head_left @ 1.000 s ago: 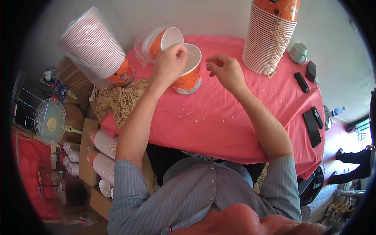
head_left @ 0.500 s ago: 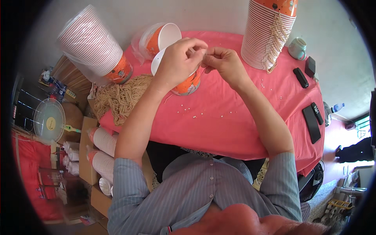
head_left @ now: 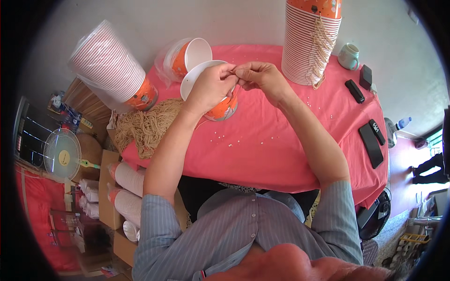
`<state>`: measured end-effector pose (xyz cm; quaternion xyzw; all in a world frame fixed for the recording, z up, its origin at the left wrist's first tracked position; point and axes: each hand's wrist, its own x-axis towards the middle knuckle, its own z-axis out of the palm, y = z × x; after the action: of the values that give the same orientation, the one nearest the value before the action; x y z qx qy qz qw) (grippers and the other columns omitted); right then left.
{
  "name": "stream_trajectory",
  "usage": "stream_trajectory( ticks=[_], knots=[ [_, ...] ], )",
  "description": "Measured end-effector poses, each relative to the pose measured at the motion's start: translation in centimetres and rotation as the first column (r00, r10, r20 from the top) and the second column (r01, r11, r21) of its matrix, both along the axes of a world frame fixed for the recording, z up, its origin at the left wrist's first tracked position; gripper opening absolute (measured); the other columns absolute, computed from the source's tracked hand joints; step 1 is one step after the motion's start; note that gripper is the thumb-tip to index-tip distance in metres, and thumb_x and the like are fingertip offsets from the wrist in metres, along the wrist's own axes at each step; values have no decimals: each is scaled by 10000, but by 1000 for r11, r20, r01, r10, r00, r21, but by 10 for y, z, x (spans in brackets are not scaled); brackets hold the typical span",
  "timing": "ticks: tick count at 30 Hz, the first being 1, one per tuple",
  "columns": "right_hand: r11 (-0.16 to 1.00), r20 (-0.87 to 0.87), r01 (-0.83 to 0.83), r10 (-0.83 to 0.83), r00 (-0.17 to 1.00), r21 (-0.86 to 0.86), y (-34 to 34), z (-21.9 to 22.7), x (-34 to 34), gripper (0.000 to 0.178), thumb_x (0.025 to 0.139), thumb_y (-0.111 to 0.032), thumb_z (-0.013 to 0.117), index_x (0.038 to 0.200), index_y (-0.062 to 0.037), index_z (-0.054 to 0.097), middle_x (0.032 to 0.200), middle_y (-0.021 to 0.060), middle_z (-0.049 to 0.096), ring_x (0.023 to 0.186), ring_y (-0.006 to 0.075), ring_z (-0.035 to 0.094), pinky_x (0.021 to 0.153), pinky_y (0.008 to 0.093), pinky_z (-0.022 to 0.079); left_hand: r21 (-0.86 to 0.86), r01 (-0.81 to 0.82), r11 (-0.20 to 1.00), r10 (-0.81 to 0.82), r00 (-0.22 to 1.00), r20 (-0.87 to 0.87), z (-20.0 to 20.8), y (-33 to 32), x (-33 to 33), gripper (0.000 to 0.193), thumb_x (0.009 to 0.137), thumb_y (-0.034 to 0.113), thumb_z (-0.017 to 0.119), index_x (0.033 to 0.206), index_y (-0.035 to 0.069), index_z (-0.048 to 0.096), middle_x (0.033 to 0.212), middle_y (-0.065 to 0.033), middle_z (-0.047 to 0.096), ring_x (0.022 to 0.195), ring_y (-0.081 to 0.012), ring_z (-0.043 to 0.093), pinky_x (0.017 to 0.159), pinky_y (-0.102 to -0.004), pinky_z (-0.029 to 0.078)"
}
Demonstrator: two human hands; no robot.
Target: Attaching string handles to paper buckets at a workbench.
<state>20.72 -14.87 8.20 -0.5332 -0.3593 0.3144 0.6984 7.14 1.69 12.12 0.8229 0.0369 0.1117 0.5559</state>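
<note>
Above the right rim of an orange-printed paper bucket (head_left: pixel 221 111) with a white inside, my left hand (head_left: pixel 213 89) and my right hand (head_left: pixel 262 82) meet, fingertips pinched together. Between them is a thin strand that looks like cord, mostly hidden by the fingers. The bucket stands upright, partly behind my left hand. A short piece of tan cord (head_left: pixel 201 123) lies against its lower left side. Left of my left forearm is a big heap of tan cords (head_left: pixel 147 124).
A tall bucket stack (head_left: pixel 307 51) with cords hanging down its side stands back right; a bagged stack (head_left: pixel 110 65) leans at left. Behind lies another bucket (head_left: pixel 198 52). A mug (head_left: pixel 348 56), a phone (head_left: pixel 371 145) and small white bits (head_left: pixel 230 145) are on the pink cloth (head_left: pixel 262 168).
Both hands have shifted slightly left within the view and stay pinched together. The whole scene sits a little lower as the view tilts. The bucket keeps its place on the table.
</note>
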Motion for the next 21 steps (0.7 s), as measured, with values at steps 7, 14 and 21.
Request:
stream_trajectory(
  ticks=[7,14,21],
  knots=[
    [1000,-5,-13,13,1000,-12,0,-3,5,193,1090,-205,745,1177,-44,808,1013,26,790,925,128,733,886,316,603,190,-202,961,164,966,198,-23,-7,6,173,1065,85,671,1125,-57,749,967,-147,827,897,-188,799,790,-346,601],
    [991,-97,-64,52,994,-116,-12,15,10,239,1042,-128,755,1254,-19,741,885,29,722,776,125,703,763,328,603,524,-433,734,254,890,379,-19,-6,11,140,1068,154,703,1104,24,742,957,-166,811,861,-349,802,752,-453,607],
    [964,214,0,59,975,-264,-30,40,13,275,1021,-104,745,1267,20,746,809,42,707,664,106,658,618,274,560,696,-595,403,208,800,563,-16,16,19,140,1083,198,679,1094,64,716,939,-175,789,910,-409,776,778,-530,595]
  ],
)
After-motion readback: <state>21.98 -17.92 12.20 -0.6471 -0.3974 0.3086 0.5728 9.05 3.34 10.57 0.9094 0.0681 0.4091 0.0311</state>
